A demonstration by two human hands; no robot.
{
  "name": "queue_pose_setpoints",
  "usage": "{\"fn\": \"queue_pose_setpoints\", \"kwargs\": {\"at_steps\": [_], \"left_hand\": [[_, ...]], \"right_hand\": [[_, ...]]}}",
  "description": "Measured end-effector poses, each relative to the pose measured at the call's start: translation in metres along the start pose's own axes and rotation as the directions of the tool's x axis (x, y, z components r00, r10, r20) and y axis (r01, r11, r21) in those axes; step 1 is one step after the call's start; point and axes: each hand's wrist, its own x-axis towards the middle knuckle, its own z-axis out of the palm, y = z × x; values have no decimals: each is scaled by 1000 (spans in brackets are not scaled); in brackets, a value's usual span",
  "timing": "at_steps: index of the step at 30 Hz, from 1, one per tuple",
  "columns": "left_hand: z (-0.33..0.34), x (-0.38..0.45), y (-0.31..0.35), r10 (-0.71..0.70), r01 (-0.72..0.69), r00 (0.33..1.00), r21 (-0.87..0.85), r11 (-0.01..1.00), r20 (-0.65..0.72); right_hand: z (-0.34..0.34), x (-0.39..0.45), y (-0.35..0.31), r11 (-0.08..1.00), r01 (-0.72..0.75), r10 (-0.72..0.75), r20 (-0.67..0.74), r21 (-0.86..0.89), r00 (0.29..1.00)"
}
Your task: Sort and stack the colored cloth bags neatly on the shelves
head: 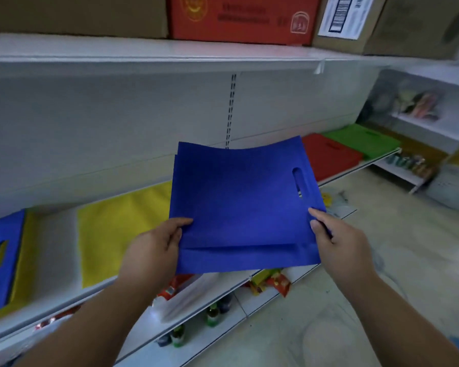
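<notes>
Red box point(243, 18) print blurred; far-left blue bag point(0, 258) cut by edge

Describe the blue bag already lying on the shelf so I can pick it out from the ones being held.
Follow the white shelf that runs across the picture to its far left end. There a blue bag lies flat on a yellow bag, with its handle slot showing. Unlike the blue bags gripped by the left hand and right hand, no hand touches it.
</notes>
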Motion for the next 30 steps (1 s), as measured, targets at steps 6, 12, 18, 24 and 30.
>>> {"fn": "queue_pose_setpoints", "kwargs": {"at_steps": [6, 12, 18, 24, 30], "left_hand": [[83, 79, 48, 43, -44, 994, 0, 999, 103], [144, 132, 108, 50, -52, 992, 18, 998, 114], [199, 160, 147, -105, 104, 995, 57, 993, -2], [215, 147, 172, -384, 408, 902, 97, 908, -199], [204, 133, 164, -508, 570, 806, 166, 804, -304]], "right_hand": [[-9, 72, 74, 994, -111, 111, 14, -25, 994], [-34, 139, 138, 987, -159, 159, 16, 6, 987], [-8, 227, 207, 997, -21, 13, 110, 71, 994], [22, 299, 219, 970, 160, -214, 331, 184, 919], [67, 317, 192, 935, 214, -331, 483, 282, 811]]}}
